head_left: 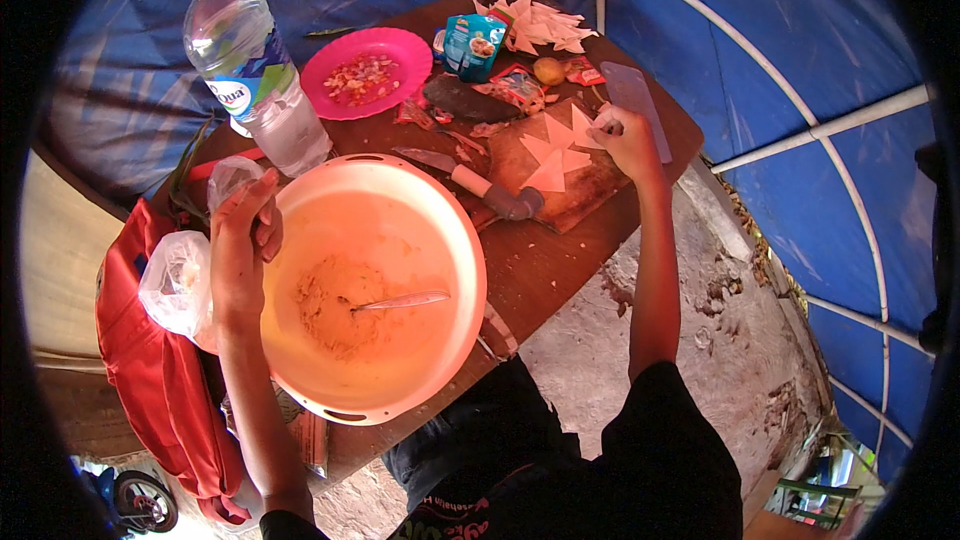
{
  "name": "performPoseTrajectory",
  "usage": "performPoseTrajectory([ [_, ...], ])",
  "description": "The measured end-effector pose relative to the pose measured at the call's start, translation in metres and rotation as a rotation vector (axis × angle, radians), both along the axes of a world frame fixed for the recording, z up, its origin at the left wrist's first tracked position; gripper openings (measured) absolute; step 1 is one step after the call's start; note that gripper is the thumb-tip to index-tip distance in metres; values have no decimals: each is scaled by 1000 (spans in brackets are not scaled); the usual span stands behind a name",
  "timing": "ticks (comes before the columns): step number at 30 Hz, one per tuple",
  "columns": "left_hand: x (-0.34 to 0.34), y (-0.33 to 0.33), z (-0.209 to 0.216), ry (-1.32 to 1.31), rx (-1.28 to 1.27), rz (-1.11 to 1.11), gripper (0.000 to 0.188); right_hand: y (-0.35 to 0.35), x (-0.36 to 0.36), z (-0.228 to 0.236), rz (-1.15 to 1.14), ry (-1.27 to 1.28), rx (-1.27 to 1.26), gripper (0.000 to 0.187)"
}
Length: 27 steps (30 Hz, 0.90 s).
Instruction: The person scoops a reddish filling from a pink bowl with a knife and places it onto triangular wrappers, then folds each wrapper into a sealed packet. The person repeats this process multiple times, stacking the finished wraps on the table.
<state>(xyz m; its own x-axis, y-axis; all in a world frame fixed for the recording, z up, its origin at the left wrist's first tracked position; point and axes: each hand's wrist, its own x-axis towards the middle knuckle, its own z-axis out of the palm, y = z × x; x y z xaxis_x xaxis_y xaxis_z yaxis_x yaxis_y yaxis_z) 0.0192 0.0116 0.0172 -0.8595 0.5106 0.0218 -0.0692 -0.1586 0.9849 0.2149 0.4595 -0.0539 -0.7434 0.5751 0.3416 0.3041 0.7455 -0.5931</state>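
Observation:
At the right end of the table, my right hand (628,140) pinches the edge of a pale triangular wrapper piece (582,127). Several such flat triangles (548,174) lie on the wooden cutting board (588,202). My left hand (243,240) is at the left rim of a large cream basin (462,330), fingers curled; what they hold, if anything, is hidden. Clear plastic (234,176) shows beside its fingertips. Inside the basin, a spoon (405,300) rests in a patch of pale mixture (330,315).
Behind the basin stand a large water bottle (255,75) and a pink plate (390,50) of chopped pieces. A knife (425,157) lies by the board. Farther back are a stone pestle-like piece (470,98), a teal pouch (473,46) and piled triangles (545,28). A plastic bag (178,282) sits left.

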Motion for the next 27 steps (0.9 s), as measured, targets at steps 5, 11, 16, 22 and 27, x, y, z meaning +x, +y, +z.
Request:
performPoseTrajectory([
  [5,-1,0,-1,-8,-19,9,34,3,3,-3,74,11,-19,13],
  [11,0,-1,-1,-3,-23,-20,33,18,-3,2,133,-62,-154,14],
  [16,2,1,1,-2,-24,-17,35,23,4,15,41,-51,-673,20],
  [22,1,0,0,-18,-21,-29,34,28,21,28,179,8,-1006,43],
  [27,1,-2,0,11,-28,-50,35,23,35,30,555,116,-1244,57],
])
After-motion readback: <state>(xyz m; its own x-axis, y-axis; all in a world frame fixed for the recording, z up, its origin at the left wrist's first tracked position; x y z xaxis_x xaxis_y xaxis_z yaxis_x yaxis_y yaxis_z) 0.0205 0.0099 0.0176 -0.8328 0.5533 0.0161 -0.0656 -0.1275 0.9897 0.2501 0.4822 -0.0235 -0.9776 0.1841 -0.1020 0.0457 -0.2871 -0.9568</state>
